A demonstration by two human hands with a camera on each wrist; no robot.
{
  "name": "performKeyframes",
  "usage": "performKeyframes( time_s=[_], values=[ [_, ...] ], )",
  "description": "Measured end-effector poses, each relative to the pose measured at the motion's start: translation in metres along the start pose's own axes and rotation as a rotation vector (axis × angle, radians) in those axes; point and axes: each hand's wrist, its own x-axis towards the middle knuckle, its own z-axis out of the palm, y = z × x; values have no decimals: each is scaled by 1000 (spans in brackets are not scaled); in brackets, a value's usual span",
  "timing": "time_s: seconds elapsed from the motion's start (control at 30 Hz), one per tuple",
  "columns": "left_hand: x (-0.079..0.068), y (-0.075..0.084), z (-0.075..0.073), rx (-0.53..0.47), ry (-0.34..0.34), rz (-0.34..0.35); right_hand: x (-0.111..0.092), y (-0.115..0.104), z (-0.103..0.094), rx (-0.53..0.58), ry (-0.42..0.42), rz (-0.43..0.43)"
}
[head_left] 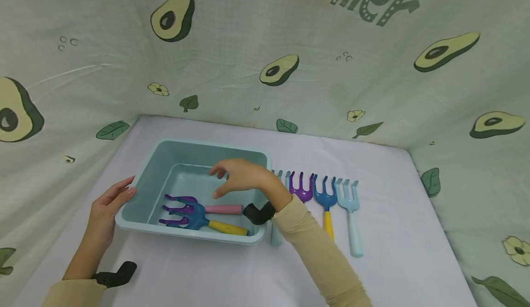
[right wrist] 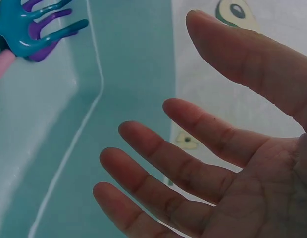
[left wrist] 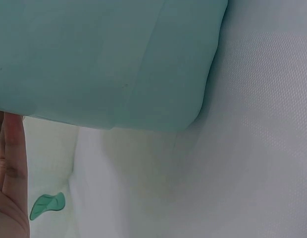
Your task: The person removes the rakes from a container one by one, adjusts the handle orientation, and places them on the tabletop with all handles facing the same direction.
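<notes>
A pale teal plastic basin (head_left: 174,157) sits on the white-covered table. My left hand (head_left: 108,204) holds its left rim, thumb at the edge and fingers along the outside; in the left wrist view, straight fingers (left wrist: 14,144) meet the basin wall (left wrist: 84,64). Inside lie two toy garden forks: a blue one with a yellow handle (head_left: 227,228) overlaps a purple one with a pink handle (head_left: 223,209). Above the basin's right half hovers my right hand (head_left: 240,176), holding nothing. The right wrist view shows its fingers spread loosely, away from the forks.
Right of the basin, several more forks lie in a row: a light blue one (head_left: 276,233) and a purple one (head_left: 302,189) partly behind my right arm, a blue one with a yellow handle (head_left: 325,200), another light blue one (head_left: 353,224). An avocado-print cloth (head_left: 232,35) hangs behind.
</notes>
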Motion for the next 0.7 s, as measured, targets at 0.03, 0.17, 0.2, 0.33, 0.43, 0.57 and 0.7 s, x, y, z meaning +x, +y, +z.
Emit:
performKeyframes(
  time_s=[0.03, 0.17, 0.2, 0.33, 0.43, 0.57, 0.7],
  values=[
    [1, -2, 0, 8, 5, -1, 5, 1, 2, -3, -11, -2],
    [2, -5, -1, 5, 4, -6, 21, 3, 9, -5, -45, -5],
    [2, -5, 0, 17, -1, 4, 25, 4, 11, -5, -51, -6],
    [-1, -2, 2, 26, 9, 25, 42, 7, 18, -5, -80, 18],
    [-17, 30, 12, 11, 5, 1, 54, 9, 23, -9, -112, 45],
    [-39, 72, 26, -29, 4, -2, 68, 8, 28, -37, -178, 69],
    [-30, 55, 21, -23, 12, -11, 80, 8, 33, -8, -224, 112]
  ],
)
